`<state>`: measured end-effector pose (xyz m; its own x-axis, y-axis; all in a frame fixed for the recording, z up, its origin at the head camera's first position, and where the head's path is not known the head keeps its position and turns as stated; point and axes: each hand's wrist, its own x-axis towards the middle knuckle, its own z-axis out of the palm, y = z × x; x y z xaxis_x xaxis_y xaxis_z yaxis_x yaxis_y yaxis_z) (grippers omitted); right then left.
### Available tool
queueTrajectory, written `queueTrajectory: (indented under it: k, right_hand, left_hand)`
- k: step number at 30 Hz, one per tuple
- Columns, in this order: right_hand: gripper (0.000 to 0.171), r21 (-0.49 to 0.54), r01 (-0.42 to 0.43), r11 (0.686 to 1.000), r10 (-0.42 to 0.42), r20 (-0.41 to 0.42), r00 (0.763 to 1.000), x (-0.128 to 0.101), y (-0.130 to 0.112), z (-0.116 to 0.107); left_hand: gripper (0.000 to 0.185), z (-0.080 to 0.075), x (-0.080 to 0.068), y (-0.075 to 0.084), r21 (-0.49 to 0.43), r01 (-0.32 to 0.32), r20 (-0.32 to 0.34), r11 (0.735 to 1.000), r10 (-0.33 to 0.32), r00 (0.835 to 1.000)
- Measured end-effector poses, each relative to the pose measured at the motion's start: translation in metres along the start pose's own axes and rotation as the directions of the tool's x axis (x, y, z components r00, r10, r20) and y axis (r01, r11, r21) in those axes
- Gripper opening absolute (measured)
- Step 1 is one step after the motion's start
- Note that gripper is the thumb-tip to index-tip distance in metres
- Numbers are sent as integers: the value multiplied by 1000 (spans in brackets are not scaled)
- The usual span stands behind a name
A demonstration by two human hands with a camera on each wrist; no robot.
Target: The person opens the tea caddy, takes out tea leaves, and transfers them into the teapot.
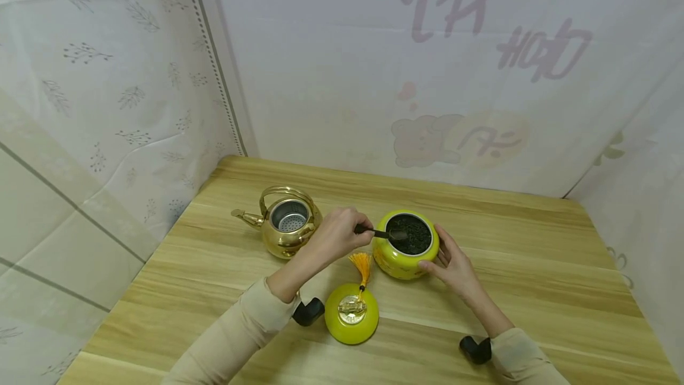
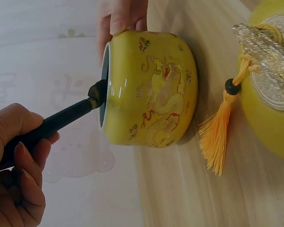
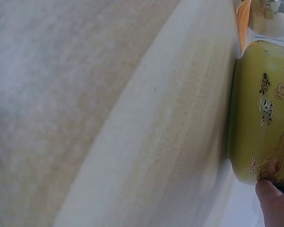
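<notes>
My left hand (image 1: pixel 342 232) grips the dark handle of a tea scoop (image 2: pixel 68 116). The scoop's tip lies inside the mouth of a yellow tea canister (image 1: pixel 392 263), against dark loose tea leaves (image 1: pixel 415 236). On the canister's right side my right hand (image 1: pixel 454 266) holds the wall, thumb at the front and fingers further back. A gold dragon pattern decorates the canister in the left wrist view. In the right wrist view only the thumb side of the right hand (image 3: pixel 277 205) shows, touching the canister's lower part.
A gold teapot (image 1: pixel 280 242) with a perforated strainer (image 1: pixel 291 223) stands left of the canister, uncovered. The yellow lid (image 1: pixel 339 328) with its orange tassel (image 1: pixel 361 266) lies in front on the wooden table (image 1: pixel 534 266). Printed curtains (image 1: pixel 320 76) hang behind.
</notes>
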<state>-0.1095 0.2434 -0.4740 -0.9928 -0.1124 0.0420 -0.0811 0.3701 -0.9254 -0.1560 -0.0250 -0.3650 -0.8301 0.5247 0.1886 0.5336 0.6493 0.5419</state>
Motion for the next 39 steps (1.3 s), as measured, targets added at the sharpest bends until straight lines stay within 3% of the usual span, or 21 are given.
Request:
queueTrajectory:
  k: [21, 29, 39]
  right_hand:
    - [89, 34, 11, 999, -10, -9, 1000, -1, 2, 1]
    - [90, 16, -2, 1000, 2, -5, 1000, 0, 3, 1]
    - [90, 27, 11, 1000, -11, -7, 1000, 0, 3, 2]
  left_hand:
    - [8, 7, 16, 6, 67, -10, 85, 998, 5, 996]
    - [9, 16, 19, 6, 62, -22, 62, 998, 18, 998]
    - [10, 34, 20, 2, 43, 17, 23, 999, -18, 1000]
